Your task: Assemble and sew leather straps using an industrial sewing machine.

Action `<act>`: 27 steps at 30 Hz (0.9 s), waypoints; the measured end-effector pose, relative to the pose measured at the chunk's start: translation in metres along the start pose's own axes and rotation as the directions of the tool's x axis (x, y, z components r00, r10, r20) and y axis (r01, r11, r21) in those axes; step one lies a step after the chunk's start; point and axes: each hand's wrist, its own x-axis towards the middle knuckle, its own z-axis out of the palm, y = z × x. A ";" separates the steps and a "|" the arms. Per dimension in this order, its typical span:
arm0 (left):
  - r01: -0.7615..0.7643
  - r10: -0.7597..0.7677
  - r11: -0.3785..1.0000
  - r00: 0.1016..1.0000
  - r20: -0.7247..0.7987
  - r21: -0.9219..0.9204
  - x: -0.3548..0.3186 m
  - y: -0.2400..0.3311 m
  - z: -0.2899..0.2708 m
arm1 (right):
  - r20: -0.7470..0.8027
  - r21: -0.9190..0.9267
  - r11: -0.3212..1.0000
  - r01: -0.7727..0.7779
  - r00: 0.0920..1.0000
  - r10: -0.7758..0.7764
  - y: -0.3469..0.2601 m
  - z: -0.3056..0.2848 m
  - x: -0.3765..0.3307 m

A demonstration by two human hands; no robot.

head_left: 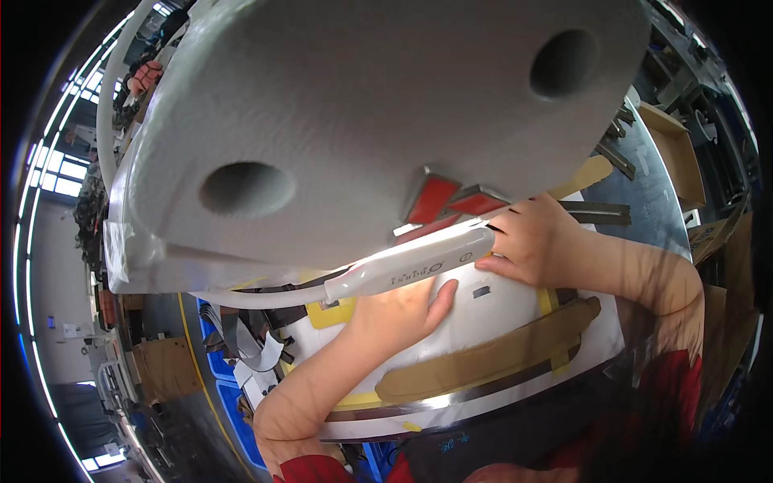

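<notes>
A: Where are the two hands?

B: Near the middle of the frame. The left hand [394, 310] reaches up from the lower left, and the right hand [535, 241] comes in from the right edge. A white, elongated lamp [411, 262] with a pale cable [262, 299] crosses in front of the left one.

A: And their fingers?

B: The left thumb points toward the upper right, and the other fingers are hidden behind the lamp. The right fingers curl beside the lamp's end, with the thumb toward the left. I cannot tell whether either hand pinches anything.

A: What lies beneath them?

B: A white, smooth tabletop [475, 322] at the centre, with yellow patches (tape, by the look of it). A long tan strip with rounded ends [483, 358] lies along its lower part.

A: And above?

B: A big grey, rounded housing [362, 97] fills the top of the frame, bearing a red emblem with silver edges [436, 200]. Blue plastic bins [239, 417] sit at lower left.
</notes>
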 end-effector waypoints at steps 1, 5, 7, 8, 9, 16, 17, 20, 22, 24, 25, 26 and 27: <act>0.001 0.000 1.000 1.000 -0.008 0.012 -0.001 -0.001 0.001 | -0.013 -0.018 1.000 0.021 1.000 -0.021 -0.001 0.000 0.001; 0.002 -0.001 1.000 1.000 -0.029 0.031 0.003 0.005 0.011 | -0.047 -0.048 0.996 0.076 0.996 -0.079 0.005 -0.001 -0.007; -0.008 0.008 0.999 1.000 -0.025 0.037 0.003 0.003 0.008 | -0.065 -0.034 0.996 0.080 0.995 -0.082 0.006 -0.001 -0.007; -0.014 0.015 0.999 1.000 -0.022 0.040 0.003 0.002 0.006 | -0.078 -0.020 0.996 0.085 0.993 -0.086 0.006 0.000 -0.007; -0.011 0.012 0.999 1.000 -0.021 0.042 0.003 0.003 0.005 | -0.079 -0.017 0.996 0.087 0.993 -0.088 0.006 -0.001 -0.007; -0.002 0.004 0.998 0.999 -0.032 0.063 0.004 0.004 0.002 | -0.065 -0.053 0.995 0.090 0.994 -0.094 0.004 -0.001 -0.005; -0.001 0.003 0.998 1.000 -0.029 0.069 0.004 0.004 0.001 | -0.063 -0.068 0.993 0.096 0.993 -0.100 0.004 -0.001 -0.004; 0.002 -0.001 0.997 1.000 -0.018 0.076 0.004 0.004 0.000 | -0.071 -0.069 0.992 0.102 0.992 -0.107 0.003 0.000 -0.003; 0.003 -0.003 0.997 1.000 -0.010 0.076 0.004 0.003 -0.001 | -0.075 -0.076 0.992 0.103 0.991 -0.108 0.003 0.001 -0.004; 0.005 -0.005 0.997 1.000 -0.002 0.075 0.003 0.003 -0.001 | -0.079 -0.083 0.991 0.104 0.991 -0.110 0.003 0.002 -0.003; 0.007 -0.006 0.997 1.000 -0.008 0.075 0.003 0.002 -0.001 | -0.090 -0.079 0.991 0.107 0.989 -0.114 0.003 0.002 -0.003; 0.008 -0.007 0.997 1.000 -0.014 0.074 0.003 0.002 0.000 | -0.101 -0.076 0.991 0.110 0.988 -0.117 0.002 0.002 -0.003; 0.011 -0.010 0.997 1.000 -0.014 0.076 0.003 0.001 0.001 | -0.101 -0.073 0.991 0.112 0.988 -0.119 0.002 0.001 -0.001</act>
